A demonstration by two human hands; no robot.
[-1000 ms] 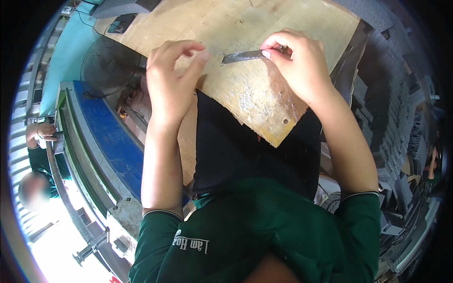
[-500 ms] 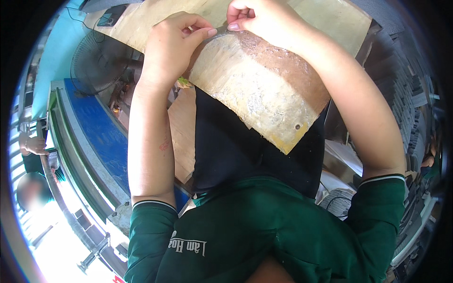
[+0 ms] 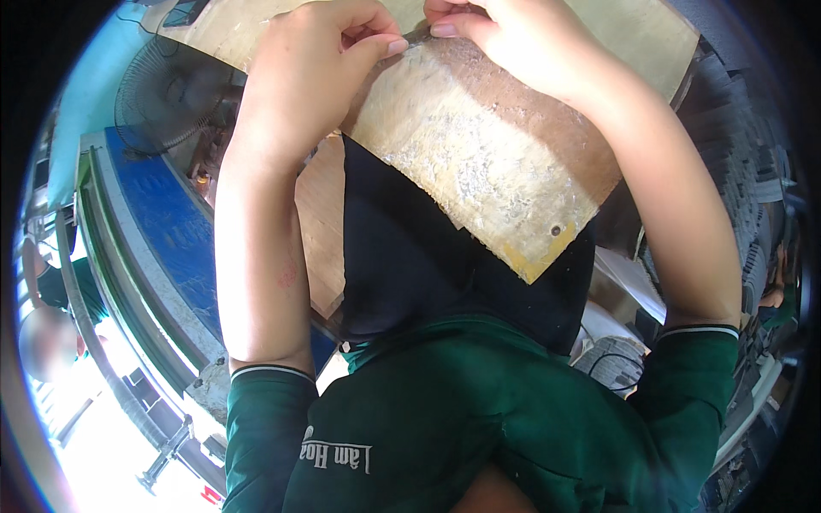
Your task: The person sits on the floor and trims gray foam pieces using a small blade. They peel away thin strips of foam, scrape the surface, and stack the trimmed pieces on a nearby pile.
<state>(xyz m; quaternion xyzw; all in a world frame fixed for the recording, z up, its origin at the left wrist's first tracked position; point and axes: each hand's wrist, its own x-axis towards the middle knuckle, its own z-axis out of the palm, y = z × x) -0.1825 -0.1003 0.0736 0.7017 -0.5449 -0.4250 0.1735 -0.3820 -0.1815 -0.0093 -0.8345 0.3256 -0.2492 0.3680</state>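
A worn, pale and brown board (image 3: 483, 141), crusted with whitish residue and with a small hole near its near corner, lies over my lap. At its far edge, my left hand (image 3: 316, 68) is closed in a pinch, thumb against the bent fingers. Just to the right, my right hand (image 3: 513, 43) pinches in the same way, its thumb tip a short gap from the left one. A dark, thin bit shows between the two thumbs, too small to name. Whatever the fingertips hold is hidden.
Beyond the board is a pale wooden tabletop (image 3: 637, 38). A fan (image 3: 162, 98) and a blue-topped bench (image 3: 162, 209) with a green rail stand at left. Stacked grey sheets (image 3: 611, 363) lie at right. Another person (image 3: 60, 291) is at the far left.
The whole view has shifted a little. Both hands sit slightly higher in the picture and their thumb tips are slightly farther apart, both still pinching. The board appears a little farther right.
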